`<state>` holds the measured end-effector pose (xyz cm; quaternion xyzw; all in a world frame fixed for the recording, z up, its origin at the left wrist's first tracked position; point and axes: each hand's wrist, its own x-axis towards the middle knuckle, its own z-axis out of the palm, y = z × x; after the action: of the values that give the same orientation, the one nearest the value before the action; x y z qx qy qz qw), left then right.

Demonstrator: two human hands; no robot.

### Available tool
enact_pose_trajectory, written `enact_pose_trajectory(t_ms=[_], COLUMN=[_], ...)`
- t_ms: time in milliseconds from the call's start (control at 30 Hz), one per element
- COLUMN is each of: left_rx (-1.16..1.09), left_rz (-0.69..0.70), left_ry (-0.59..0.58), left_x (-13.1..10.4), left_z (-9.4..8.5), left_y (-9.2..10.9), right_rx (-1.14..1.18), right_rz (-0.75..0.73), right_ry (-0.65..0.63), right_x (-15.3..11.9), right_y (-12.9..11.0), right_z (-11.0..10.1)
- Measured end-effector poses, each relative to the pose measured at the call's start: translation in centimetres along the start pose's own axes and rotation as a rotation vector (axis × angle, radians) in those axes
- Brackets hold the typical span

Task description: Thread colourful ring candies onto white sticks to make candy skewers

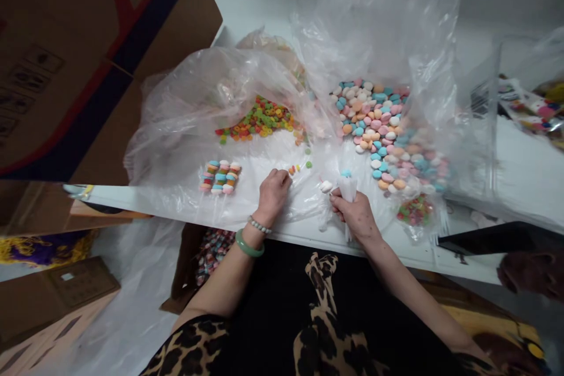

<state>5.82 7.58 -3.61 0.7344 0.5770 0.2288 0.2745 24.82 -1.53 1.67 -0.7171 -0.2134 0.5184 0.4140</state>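
My left hand is closed with its fingertips pressed together beside a few loose ring candies; whatever it pinches is hidden. In my right hand there is a thin stick with a white candy at its end. The same hand grips a bundle of white sticks or wrappers, and a blue candy shows just beyond the bundle's top. Three finished-looking candy skewers lie side by side on the plastic to the left, pastel pieces alternating with coloured rings.
Small coloured ring candies spill from a clear bag at centre back. Pastel candies spread from another large bag on the right. A small bag of mixed candies sits near the front edge. A large cardboard box stands left.
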Motion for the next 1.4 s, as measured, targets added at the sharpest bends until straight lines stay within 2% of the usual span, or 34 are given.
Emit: enact_pose_trajectory(t_ms=[100, 167, 333, 433, 533, 600, 667, 733, 767, 833, 933, 1133, 1400], left_rx=[-0.014, 0.018, 0.351, 0.42, 0.238, -0.05, -0.438, -0.802, -0.935, -1.101, -1.193, -1.225, -1.175], left_rz=[-0.038, -0.006, 0.17, 0.178, 0.065, -0.076, -0.244, -0.374, -0.412, -0.442, -0.452, -0.464, -0.493], left_ry=[0.078, 0.083, -0.163, -0.187, -0.069, -0.026, -0.109, -0.273, -0.347, -0.42, -0.421, -0.419, -0.493], left_x=[0.6, 1.2, 1.9, 1.8, 1.7, 1.4, 0.9, 0.3, 0.0, -0.4, -0.5, -0.3, -0.6], left_z=[-0.1, 0.0, 0.9, 1.1, 0.5, -0.2, -0.9, -1.5, -1.7, -1.8, -1.6, -1.3, -2.0], left_y=[0.1, 0.5, 1.6, 1.6, 1.6, 2.1, 3.0, 3.9, 4.3, 4.7, 4.5, 4.0, 3.7], right_rx=[0.014, 0.018, 0.015, 0.007, -0.073, -0.163, -0.224, -0.255, -0.27, -0.301, -0.325, -0.355, -0.604], right_rz=[-0.012, -0.015, -0.008, -0.022, -0.08, -0.161, -0.235, -0.273, -0.285, -0.314, -0.336, -0.335, -0.462], right_ry=[0.0, -0.002, -0.017, -0.02, -0.032, -0.04, -0.056, -0.078, -0.084, -0.085, -0.085, -0.108, -0.144], right_x=[0.0, 0.2, 0.2, 0.2, 0.0, -0.2, -0.4, -0.6, -0.6, -0.7, -0.9, -1.1, -1.0], right_y=[0.2, 0.4, 0.3, 0.1, 0.1, 0.1, 0.1, 0.0, -0.1, -0.1, 0.0, 0.7, 0.4], right_z=[0.0, 0.1, 0.1, -0.1, -0.2, 0.0, 0.3, 0.6, 0.6, 0.7, 0.5, 0.3, -0.4])
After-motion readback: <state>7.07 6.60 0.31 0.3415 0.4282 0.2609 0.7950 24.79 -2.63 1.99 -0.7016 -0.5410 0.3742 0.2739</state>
